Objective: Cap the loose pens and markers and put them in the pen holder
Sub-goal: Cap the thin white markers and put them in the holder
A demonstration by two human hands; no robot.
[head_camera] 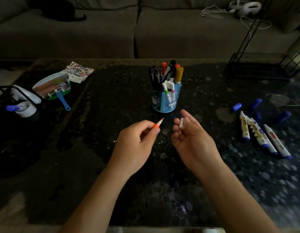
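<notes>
My left hand grips an uncapped orange-tipped pen, tip pointing up and to the right. My right hand pinches a small white cap a short gap to the right of the pen tip. Just behind both hands stands the blue pen holder, filled with several capped pens and markers. On the right of the dark table lie three uncapped white markers with blue ends, with several loose blue caps scattered behind them.
A hand fan with a blue handle and a colour-swatch sheet lie at the left. A white cup with a blue item sits at the far left. A black wire rack stands at the back right; a grey sofa is behind the table.
</notes>
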